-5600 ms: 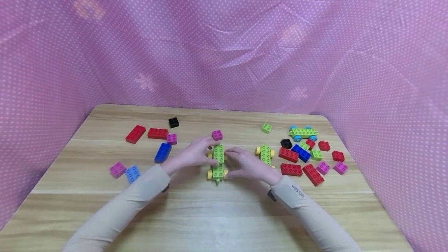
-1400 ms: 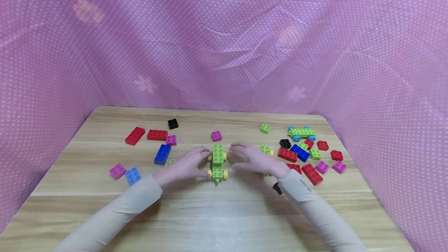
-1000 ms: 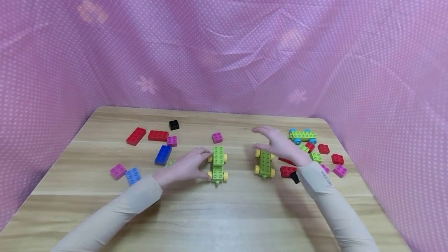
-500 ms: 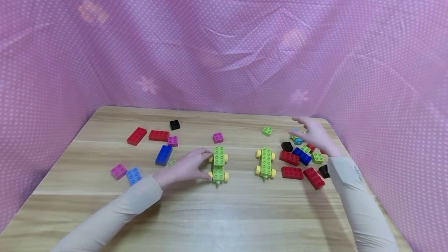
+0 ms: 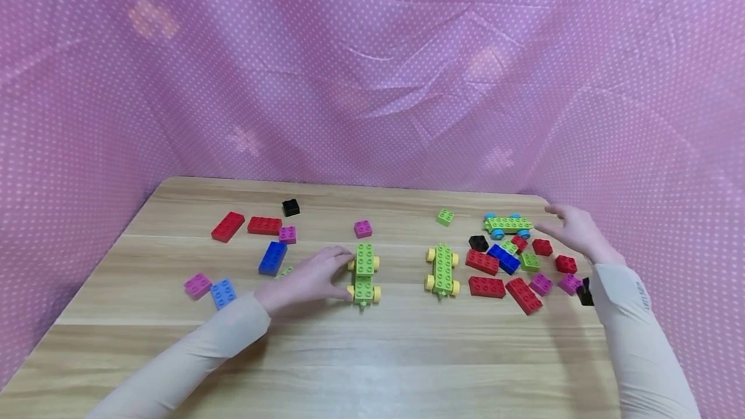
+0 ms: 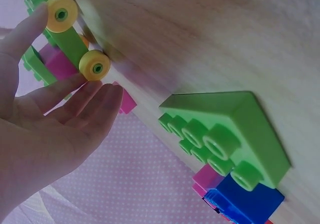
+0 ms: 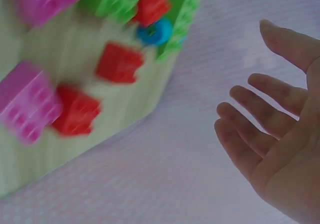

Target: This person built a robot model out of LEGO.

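Observation:
My left hand [image 5: 306, 279] rests beside a toy car base [image 5: 363, 290] with yellow wheels. In the left wrist view its thumb and fingertips touch or nearly touch two yellow wheels [image 6: 95, 65]. On that base a green brick [image 5: 365, 257] sits over a magenta brick [image 6: 59, 63]. Behind the hand lies another green brick [image 6: 225, 129], mostly hidden in the head view. My right hand [image 5: 582, 231] hovers at the table's right edge with nothing in it, fingers spread and slightly bent. Nearest to it are a blue-wheeled car base [image 5: 508, 225] and a red brick [image 5: 542, 247].
A second yellow-wheeled base [image 5: 443, 270] stands right of centre. Red, blue, black, green and magenta bricks crowd the right side, including a long red brick [image 5: 524, 296]. On the left lie a blue brick [image 5: 271, 258], a light blue brick [image 5: 223, 293] and others. A pink curtain [image 5: 372, 83] surrounds the table.
My right hand has left the middle car base and swept right, over the second base and the brick cluster, to the right edge. The left hand has stayed beside the car base.

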Action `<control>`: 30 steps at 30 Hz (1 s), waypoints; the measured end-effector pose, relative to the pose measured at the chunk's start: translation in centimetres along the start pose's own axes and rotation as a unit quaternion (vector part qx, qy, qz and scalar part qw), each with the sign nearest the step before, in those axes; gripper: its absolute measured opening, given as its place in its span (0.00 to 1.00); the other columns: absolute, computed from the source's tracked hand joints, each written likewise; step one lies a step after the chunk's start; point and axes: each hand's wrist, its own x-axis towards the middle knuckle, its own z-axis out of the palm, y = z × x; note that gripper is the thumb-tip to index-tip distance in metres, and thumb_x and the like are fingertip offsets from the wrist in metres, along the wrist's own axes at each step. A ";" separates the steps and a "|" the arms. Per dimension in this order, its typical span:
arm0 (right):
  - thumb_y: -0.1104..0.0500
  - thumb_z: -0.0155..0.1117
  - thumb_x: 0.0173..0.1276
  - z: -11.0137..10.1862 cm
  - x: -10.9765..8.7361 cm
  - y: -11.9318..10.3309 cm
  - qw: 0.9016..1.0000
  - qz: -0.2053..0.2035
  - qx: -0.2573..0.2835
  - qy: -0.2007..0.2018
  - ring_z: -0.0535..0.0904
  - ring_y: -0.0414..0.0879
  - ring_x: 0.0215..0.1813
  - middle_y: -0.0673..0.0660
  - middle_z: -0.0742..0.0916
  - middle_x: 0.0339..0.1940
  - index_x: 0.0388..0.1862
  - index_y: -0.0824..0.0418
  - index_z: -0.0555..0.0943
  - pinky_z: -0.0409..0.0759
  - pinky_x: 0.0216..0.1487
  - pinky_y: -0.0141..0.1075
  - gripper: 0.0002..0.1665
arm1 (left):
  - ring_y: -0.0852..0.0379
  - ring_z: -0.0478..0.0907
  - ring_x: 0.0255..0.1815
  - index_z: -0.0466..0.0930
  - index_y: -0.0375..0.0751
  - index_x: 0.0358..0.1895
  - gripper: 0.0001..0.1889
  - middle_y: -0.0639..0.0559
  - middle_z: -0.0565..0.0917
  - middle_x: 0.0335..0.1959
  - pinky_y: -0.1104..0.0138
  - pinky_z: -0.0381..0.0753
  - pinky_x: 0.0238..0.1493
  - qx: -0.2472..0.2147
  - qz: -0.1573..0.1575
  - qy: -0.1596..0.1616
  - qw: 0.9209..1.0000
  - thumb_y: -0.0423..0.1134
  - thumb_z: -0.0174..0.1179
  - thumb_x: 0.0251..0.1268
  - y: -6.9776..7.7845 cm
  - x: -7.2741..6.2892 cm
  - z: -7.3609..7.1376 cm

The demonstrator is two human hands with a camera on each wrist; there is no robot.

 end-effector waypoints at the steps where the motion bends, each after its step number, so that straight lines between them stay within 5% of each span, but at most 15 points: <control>1: 0.46 0.58 0.74 0.0 -0.2 0.6 1.000 0.004 -0.002 -0.002 0.67 0.78 0.65 0.81 0.70 0.67 0.68 0.79 0.64 0.70 0.63 0.70 0.41 | 0.43 0.67 0.74 0.68 0.37 0.71 0.45 0.41 0.70 0.72 0.50 0.67 0.76 -0.001 -0.001 0.000 1.000 0.53 0.75 0.49 0.0 0.0 0.0; 13: 0.48 0.63 0.69 1.9 -1.9 6.1 0.995 0.075 -0.025 -0.065 0.67 0.81 0.62 0.85 0.71 0.62 0.63 0.84 0.66 0.70 0.61 0.70 0.42 | 0.45 0.67 0.74 0.67 0.38 0.71 0.45 0.42 0.70 0.72 0.51 0.67 0.76 0.001 -0.004 -0.002 1.000 0.53 0.75 0.50 -0.1 0.0 0.0; 21: 0.48 0.66 0.66 2.7 -2.2 6.9 0.989 0.108 -0.023 -0.097 0.73 0.77 0.57 0.83 0.77 0.57 0.58 0.84 0.70 0.76 0.57 0.65 0.41 | 0.44 0.67 0.74 0.67 0.37 0.71 0.46 0.41 0.70 0.72 0.50 0.66 0.76 0.002 -0.003 -0.006 1.000 0.52 0.75 0.49 -0.1 0.0 -0.1; 30: 0.53 0.69 0.63 3.1 -1.9 7.1 0.990 0.119 -0.007 -0.079 0.77 0.70 0.49 0.78 0.82 0.49 0.52 0.81 0.76 0.76 0.52 0.61 0.32 | 0.46 0.67 0.74 0.68 0.39 0.71 0.44 0.44 0.71 0.72 0.52 0.68 0.76 0.004 -0.007 -0.005 1.000 0.53 0.75 0.51 -0.2 0.2 0.2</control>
